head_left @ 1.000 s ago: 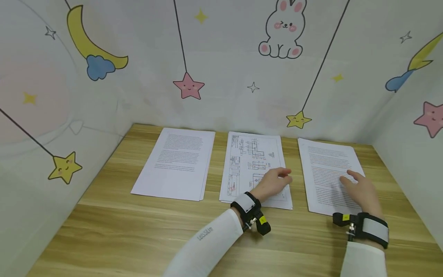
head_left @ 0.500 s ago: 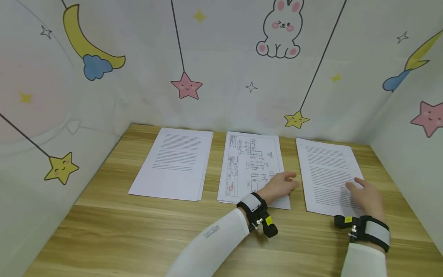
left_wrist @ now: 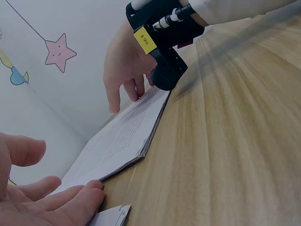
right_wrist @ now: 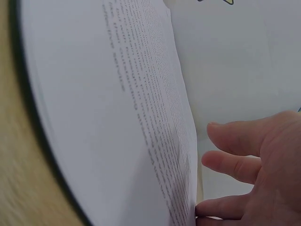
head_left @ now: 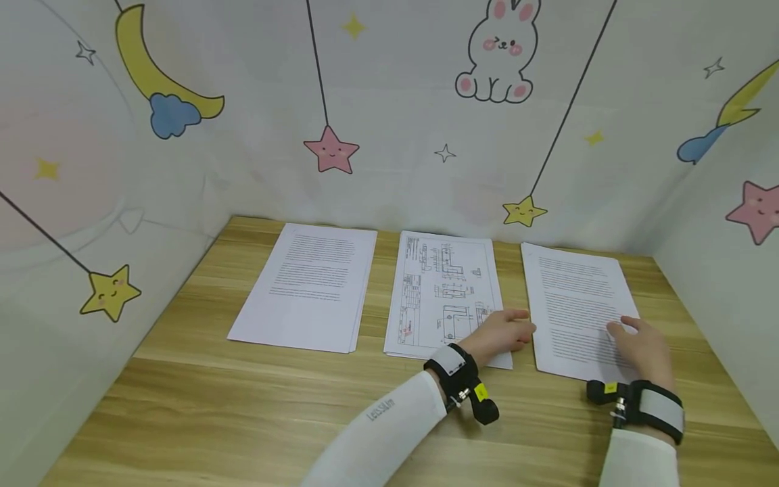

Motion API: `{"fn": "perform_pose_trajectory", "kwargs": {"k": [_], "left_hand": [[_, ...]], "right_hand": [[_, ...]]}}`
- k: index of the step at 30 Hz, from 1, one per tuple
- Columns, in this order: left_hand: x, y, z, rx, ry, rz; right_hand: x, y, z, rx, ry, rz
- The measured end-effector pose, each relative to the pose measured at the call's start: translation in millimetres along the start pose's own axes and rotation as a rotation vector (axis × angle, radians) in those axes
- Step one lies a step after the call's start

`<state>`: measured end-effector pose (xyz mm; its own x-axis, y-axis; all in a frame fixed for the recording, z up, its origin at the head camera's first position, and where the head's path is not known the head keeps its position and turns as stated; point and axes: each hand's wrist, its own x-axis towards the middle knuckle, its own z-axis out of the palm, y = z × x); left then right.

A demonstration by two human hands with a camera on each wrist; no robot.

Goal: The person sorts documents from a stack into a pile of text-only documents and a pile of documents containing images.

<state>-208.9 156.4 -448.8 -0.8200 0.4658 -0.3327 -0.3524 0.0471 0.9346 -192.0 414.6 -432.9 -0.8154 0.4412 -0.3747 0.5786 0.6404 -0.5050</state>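
Note:
Text-printed sheets form the right paper stack (head_left: 578,304), lying flat on the wooden table. My left hand (head_left: 502,331) reaches over the lower right corner of the middle stack of printed drawings (head_left: 420,318), its fingertips at the right stack's left edge. In the left wrist view, the fingers (left_wrist: 77,205) of that hand look extended and lie along the stack's edge, with the thumb apart. My right hand (head_left: 645,348) is at the opposite edge of the right stack. From the right wrist, its lower fingers (right_wrist: 225,207) touch the paper's side, while thumb and index finger stay spread.
A third stack of text pages (head_left: 304,291) lies at the left of the wooden table (head_left: 213,412). Behind the table hangs a white cloth backdrop (head_left: 402,182) with cartoon stars, a moon and a rabbit. Straps with small cameras circle both wrists.
My left hand has moved right across the drawings to the right stack's left edge. My right hand has shifted slightly right to that stack's right edge. The stacks have stayed put.

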Motion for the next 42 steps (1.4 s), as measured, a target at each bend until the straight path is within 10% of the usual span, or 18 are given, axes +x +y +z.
{"fn": "perform_pose_trajectory", "kwargs": {"k": [24,42], "left_hand": [[2.3,1.5,6.9,-0.294,-0.024,-0.101],[8.1,-0.1,11.6,-0.277,-0.032,-0.065]], "right_hand": [[-3.8,4,0,0.013,0.040,-0.014],[-10.2,-5,1,0.044,0.122,-0.011]]}}
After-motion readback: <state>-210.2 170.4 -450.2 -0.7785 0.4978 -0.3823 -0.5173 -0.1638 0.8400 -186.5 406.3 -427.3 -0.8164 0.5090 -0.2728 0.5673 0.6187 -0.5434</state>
